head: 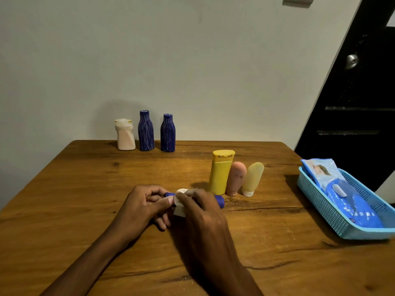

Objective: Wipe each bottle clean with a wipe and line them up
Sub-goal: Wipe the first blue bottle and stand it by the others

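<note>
Wooden table (89,210) fills lower frame, pale wall (192,60) behind, dark door (352,116) at right. Back row upper centre: white bottle (125,135), two blue bottles (146,130) (167,133). Right of centre: yellow bottle (220,171), pink tube (236,178), pale yellow tube (252,179), side by side. Blue basket (320,206) far right holds wipes pack (346,199). Centre: small blue bottle (219,200) lying sideways, left hand (143,205) gripping one end, right hand (201,210) pressing white wipe (179,207) round it, covering most of bottle.

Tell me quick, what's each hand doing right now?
Left hand: grips the blue bottle by one end.
Right hand: presses a white wipe around it.
</note>
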